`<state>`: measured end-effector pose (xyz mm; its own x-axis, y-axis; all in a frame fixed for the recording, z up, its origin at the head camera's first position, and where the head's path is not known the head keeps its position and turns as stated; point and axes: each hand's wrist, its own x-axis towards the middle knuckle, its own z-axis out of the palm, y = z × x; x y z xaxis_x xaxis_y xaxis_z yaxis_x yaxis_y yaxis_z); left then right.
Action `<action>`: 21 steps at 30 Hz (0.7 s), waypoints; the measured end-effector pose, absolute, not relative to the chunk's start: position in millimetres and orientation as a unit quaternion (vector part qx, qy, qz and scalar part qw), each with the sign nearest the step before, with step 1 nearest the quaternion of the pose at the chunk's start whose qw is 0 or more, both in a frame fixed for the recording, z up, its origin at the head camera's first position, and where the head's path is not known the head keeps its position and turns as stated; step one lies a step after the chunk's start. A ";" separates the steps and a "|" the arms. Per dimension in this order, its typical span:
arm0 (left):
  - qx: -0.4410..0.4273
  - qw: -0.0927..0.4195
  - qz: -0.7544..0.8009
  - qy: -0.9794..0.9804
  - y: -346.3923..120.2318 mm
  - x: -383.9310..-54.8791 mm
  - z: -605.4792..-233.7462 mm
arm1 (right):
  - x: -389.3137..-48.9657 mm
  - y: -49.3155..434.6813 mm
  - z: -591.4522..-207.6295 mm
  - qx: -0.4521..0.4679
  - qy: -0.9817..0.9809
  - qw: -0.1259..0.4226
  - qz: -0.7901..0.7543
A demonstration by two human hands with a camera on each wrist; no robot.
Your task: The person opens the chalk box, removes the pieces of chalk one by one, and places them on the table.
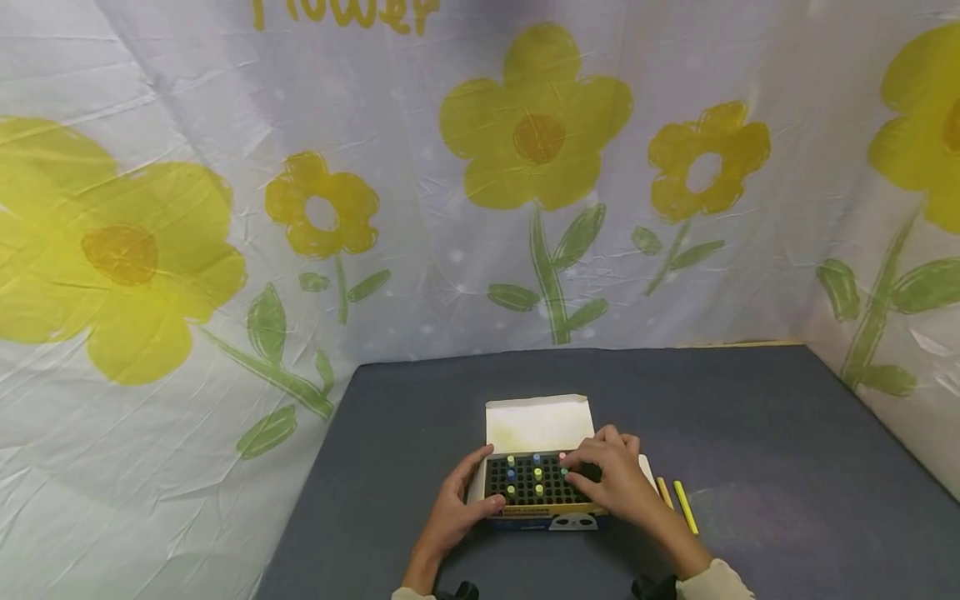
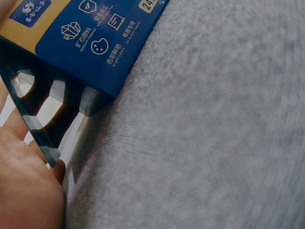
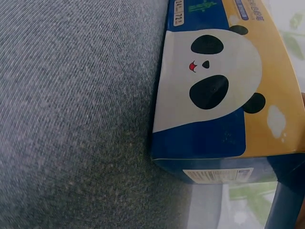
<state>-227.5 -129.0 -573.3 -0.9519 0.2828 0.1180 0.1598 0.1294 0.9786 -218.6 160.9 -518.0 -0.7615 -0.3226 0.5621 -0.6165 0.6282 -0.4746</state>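
Observation:
A blue-and-yellow chalk box [image 1: 517,525] with a panda print stands on the table, its white lid [image 1: 538,425] folded back. Inside is a dark rack of holes [image 1: 525,497], with several short coloured chalk ends poking out. My left hand [image 1: 452,506] grips the box at its left side, thumb on the front left corner and fingers toward the back. Over the right part of the rack, my right hand [image 1: 617,477] pinches a green chalk [image 1: 564,472] between thumb and index finger. A pink chalk [image 1: 562,456] stands just behind it. The right wrist view shows the box's panda face [image 3: 228,62].
Right of the box, an orange chalk stick [image 1: 664,492] and a yellow chalk stick [image 1: 686,507] lie on the dark grey table [image 1: 780,467]. A white side flap [image 1: 647,471] sticks out on the box's right. Behind the table hangs a flower-printed white cloth [image 1: 420,275].

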 end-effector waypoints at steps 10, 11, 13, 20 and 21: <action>0.145 0.044 0.650 0.745 -129.2 -226.7 -573.9 | -218.3 159.5 -520.3 0.267 -0.866 0.214 0.365; 0.145 0.044 0.650 0.745 -129.2 -226.6 -573.7 | -218.1 159.5 -520.1 0.266 -0.865 0.212 0.368; 0.145 0.044 0.650 0.745 -129.1 -226.5 -573.6 | -217.8 159.5 -519.4 0.263 -0.864 0.206 0.377; 0.146 0.046 0.646 0.748 -129.4 -227.1 -573.7 | -216.7 159.5 -515.7 0.257 -0.856 0.175 0.413; 0.145 0.046 0.646 0.748 -129.4 -227.1 -573.7 | -216.5 159.6 -515.1 0.255 -0.856 0.170 0.416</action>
<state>-227.1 -129.4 -573.7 -0.9535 0.2764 0.1201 0.1587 0.1219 0.9798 -216.5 159.6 -515.1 -0.8115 -0.2955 0.5041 -0.5790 0.5229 -0.6256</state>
